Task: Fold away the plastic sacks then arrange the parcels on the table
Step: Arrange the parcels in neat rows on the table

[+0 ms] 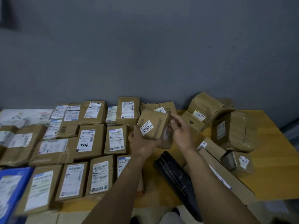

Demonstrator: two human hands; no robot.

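Now left hand [142,143] grips the small brown cardboard parcel [153,125] from beneath; right hand [182,133], fingers relaxed, touches its side.

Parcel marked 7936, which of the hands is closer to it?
Left. The left hand holds the 2001 parcel right of the 7936 parcel; the right hand is farther right, on that held parcel's far side.

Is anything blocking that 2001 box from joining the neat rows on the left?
Nothing visible. The left hand holds the 2001 box above the table, right hand at its side, next to the rows. The spot underneath is hidden.
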